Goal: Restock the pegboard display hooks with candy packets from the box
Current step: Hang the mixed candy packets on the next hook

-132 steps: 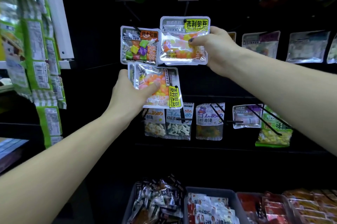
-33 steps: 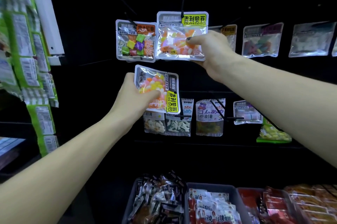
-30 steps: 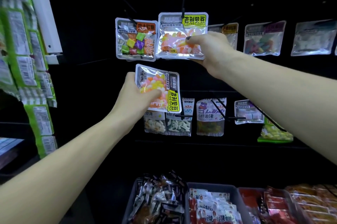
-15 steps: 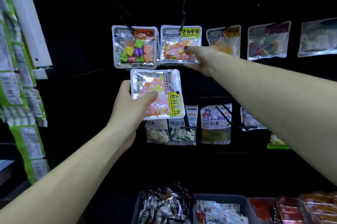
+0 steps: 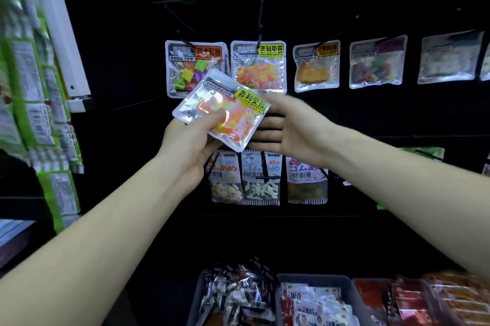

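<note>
From the head camera, the left hand (image 5: 191,145) is gripping a candy packet (image 5: 225,111), thumb pressing across its front, holding it tilted in front of the black pegboard (image 5: 127,66). The right hand (image 5: 289,132) is reaching in with straight fingers lying behind the packet's right edge; whether they are touching it is unclear. Just above, a matching packet (image 5: 258,66) is hanging on a hook (image 5: 261,21). Below, a grey bin (image 5: 342,282) is holding white-and-red packets (image 5: 315,304).
</note>
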Demonstrator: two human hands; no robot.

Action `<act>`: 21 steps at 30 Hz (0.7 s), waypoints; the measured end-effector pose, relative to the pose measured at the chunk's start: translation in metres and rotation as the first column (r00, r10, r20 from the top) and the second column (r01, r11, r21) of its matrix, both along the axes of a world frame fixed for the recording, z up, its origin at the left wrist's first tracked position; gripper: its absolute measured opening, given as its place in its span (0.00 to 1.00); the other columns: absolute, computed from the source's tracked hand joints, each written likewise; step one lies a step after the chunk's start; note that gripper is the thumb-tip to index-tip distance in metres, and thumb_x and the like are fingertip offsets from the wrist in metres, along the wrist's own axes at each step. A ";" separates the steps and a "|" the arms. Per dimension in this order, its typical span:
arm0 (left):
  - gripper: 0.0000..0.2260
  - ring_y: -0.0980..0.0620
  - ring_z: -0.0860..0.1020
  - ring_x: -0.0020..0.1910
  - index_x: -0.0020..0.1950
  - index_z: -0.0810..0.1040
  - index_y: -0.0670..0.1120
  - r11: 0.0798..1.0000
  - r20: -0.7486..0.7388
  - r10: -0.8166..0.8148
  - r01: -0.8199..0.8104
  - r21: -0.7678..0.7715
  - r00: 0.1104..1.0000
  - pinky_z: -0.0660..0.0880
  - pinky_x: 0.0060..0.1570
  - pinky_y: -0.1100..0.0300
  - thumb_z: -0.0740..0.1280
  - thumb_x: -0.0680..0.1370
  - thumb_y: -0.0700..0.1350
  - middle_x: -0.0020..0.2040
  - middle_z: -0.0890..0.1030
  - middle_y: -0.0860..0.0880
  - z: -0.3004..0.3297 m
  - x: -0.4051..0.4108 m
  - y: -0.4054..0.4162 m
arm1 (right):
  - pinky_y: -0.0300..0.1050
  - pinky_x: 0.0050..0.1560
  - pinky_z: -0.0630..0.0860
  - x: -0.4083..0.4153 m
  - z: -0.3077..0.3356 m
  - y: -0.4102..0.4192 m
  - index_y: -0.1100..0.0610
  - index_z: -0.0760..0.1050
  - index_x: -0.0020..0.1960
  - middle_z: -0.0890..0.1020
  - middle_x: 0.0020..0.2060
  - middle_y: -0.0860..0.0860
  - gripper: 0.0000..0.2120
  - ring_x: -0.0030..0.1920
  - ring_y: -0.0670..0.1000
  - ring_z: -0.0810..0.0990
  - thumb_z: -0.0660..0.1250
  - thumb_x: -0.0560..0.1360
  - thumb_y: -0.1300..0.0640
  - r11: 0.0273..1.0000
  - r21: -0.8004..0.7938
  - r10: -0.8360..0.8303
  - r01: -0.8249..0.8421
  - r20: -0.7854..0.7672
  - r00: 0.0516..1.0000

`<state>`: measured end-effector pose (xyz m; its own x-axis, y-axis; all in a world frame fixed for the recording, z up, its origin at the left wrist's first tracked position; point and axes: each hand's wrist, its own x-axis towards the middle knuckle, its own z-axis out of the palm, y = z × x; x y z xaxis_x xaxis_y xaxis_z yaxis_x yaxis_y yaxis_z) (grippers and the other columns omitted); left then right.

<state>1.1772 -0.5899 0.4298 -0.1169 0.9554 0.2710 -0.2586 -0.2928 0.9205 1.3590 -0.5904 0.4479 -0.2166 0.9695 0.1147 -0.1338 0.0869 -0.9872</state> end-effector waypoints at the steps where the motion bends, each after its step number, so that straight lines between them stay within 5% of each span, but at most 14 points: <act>1: 0.15 0.53 0.87 0.47 0.67 0.80 0.44 1.000 0.001 -0.003 0.003 0.008 1.000 0.83 0.45 0.59 0.72 0.80 0.38 0.55 0.88 0.48 0.001 0.002 -0.002 | 0.56 0.59 0.83 -0.002 0.003 -0.003 0.59 0.77 0.66 0.87 0.55 0.60 0.17 0.56 0.59 0.87 0.68 0.82 0.51 0.999 0.031 -0.019 0.017 0.050 0.999; 3: 0.15 0.51 0.87 0.50 0.67 0.80 0.45 0.999 0.001 -0.027 0.027 0.021 1.000 0.83 0.47 0.58 0.73 0.80 0.39 0.55 0.88 0.48 0.003 0.006 -0.006 | 0.52 0.55 0.85 -0.004 0.010 -0.003 0.60 0.78 0.63 0.88 0.53 0.59 0.10 0.54 0.58 0.88 0.67 0.82 0.60 0.990 0.104 -0.098 0.091 0.070 0.993; 6: 0.17 0.50 0.87 0.53 0.67 0.77 0.46 0.998 -0.028 -0.046 0.047 0.039 0.999 0.84 0.55 0.55 0.74 0.79 0.42 0.57 0.87 0.47 0.009 0.005 -0.008 | 0.51 0.53 0.85 0.003 0.027 -0.004 0.60 0.74 0.54 0.88 0.52 0.58 0.02 0.52 0.57 0.88 0.64 0.83 0.61 0.968 0.200 -0.165 0.149 0.067 0.984; 11: 0.20 0.52 0.85 0.54 0.63 0.72 0.49 0.988 -0.309 0.093 -0.049 0.149 0.947 0.84 0.50 0.56 0.77 0.77 0.41 0.57 0.83 0.46 0.022 0.002 -0.004 | 0.46 0.41 0.83 0.013 0.048 -0.004 0.58 0.70 0.43 0.83 0.43 0.56 0.09 0.43 0.56 0.85 0.63 0.83 0.63 0.930 0.291 -0.275 0.227 0.136 0.952; 16: 0.19 0.44 0.84 0.58 0.56 0.71 0.57 0.971 -0.408 0.159 -0.068 0.229 0.899 0.81 0.60 0.42 0.78 0.74 0.47 0.58 0.82 0.42 0.044 0.009 0.005 | 0.49 0.48 0.85 0.013 0.064 0.003 0.57 0.74 0.48 0.85 0.55 0.59 0.04 0.53 0.57 0.86 0.65 0.81 0.63 0.887 0.342 -0.359 0.310 0.091 0.929; 18: 0.18 0.43 0.84 0.56 0.56 0.71 0.55 0.964 -0.420 0.175 -0.069 0.256 0.890 0.82 0.59 0.41 0.77 0.76 0.45 0.57 0.83 0.41 0.051 0.012 0.008 | 0.48 0.45 0.85 0.013 0.069 0.006 0.57 0.75 0.50 0.85 0.55 0.58 0.05 0.50 0.54 0.87 0.65 0.81 0.66 0.878 0.356 -0.369 0.321 0.075 0.926; 21: 0.19 0.45 0.84 0.56 0.61 0.71 0.52 0.959 -0.429 0.192 -0.077 0.272 0.882 0.82 0.60 0.43 0.77 0.76 0.46 0.57 0.82 0.43 0.059 0.016 0.013 | 0.58 0.54 0.85 0.014 0.074 0.011 0.58 0.76 0.49 0.85 0.57 0.61 0.05 0.54 0.60 0.87 0.66 0.79 0.67 0.855 0.365 -0.415 0.369 0.051 0.909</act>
